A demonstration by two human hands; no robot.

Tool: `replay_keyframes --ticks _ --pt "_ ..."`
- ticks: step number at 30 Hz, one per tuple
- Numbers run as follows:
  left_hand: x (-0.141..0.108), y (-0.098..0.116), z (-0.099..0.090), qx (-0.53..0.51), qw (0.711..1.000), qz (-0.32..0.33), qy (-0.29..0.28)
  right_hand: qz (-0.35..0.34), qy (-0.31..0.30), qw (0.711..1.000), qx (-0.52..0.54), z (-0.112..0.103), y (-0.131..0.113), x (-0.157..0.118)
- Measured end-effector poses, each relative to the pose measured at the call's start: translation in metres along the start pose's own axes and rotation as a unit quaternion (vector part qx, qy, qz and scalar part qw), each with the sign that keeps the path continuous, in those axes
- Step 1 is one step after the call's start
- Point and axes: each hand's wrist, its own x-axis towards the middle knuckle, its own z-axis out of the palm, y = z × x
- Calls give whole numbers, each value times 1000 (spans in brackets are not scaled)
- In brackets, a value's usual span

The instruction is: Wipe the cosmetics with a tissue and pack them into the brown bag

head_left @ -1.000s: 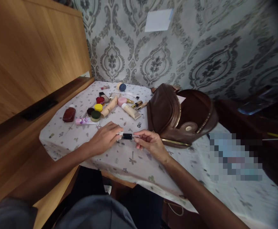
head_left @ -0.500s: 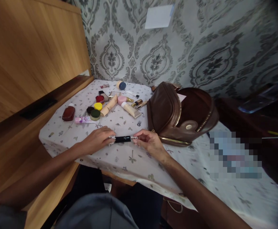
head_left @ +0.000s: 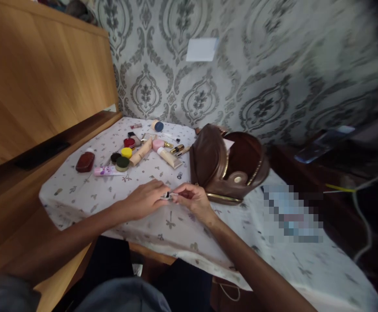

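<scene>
Just above the front part of the table, my left hand [head_left: 146, 199] is closed around a black cosmetic tube [head_left: 167, 195] with a bit of white tissue or cloth. Its fingers cover most of the tube, so only a small dark and white part shows. My right hand [head_left: 193, 201] meets it from the right, thumb and fingers pinching the tube's thin pale end. Behind my hands lie a cream squeeze tube [head_left: 169, 158], a beige tube [head_left: 141, 152], a dark green-lidded jar [head_left: 122, 163] and a pink-and-white tube [head_left: 108, 171].
A brown leather bag [head_left: 208, 160] stands unzipped right of the cosmetics. A reddish-brown bottle [head_left: 85, 161] lies on the left of the patterned tablecloth [head_left: 133, 225]. A wooden cabinet [head_left: 52, 65] borders the left side; a blurred-out item [head_left: 292, 214] lies at right.
My left hand has slid along the black tube towards my right hand, covering its dark body, which showed before. The whole view has shifted slightly to the right and up.
</scene>
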Motion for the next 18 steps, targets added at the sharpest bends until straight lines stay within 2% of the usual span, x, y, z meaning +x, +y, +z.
replay_keyframes --ticks 3,6,9,12,15,18 --pt "-7 -7 -5 8 999 -11 -34 -8 10 1000 10 -3 -4 -2" --pt "-18 -25 -24 -35 997 -40 -58 -30 35 999 20 -6 -13 -4" --pt "-24 -36 -50 -134 985 -73 -78 -55 60 996 29 -9 -26 -7" --pt "-19 -32 -73 -238 957 -137 -96 -90 77 992 38 -11 -41 -13" --pt "-4 -19 -89 -319 931 -174 -32 -125 98 987 28 -15 -57 -23" --pt "20 -3 -99 -362 915 -167 58 -139 108 984 -31 -21 -74 -35"
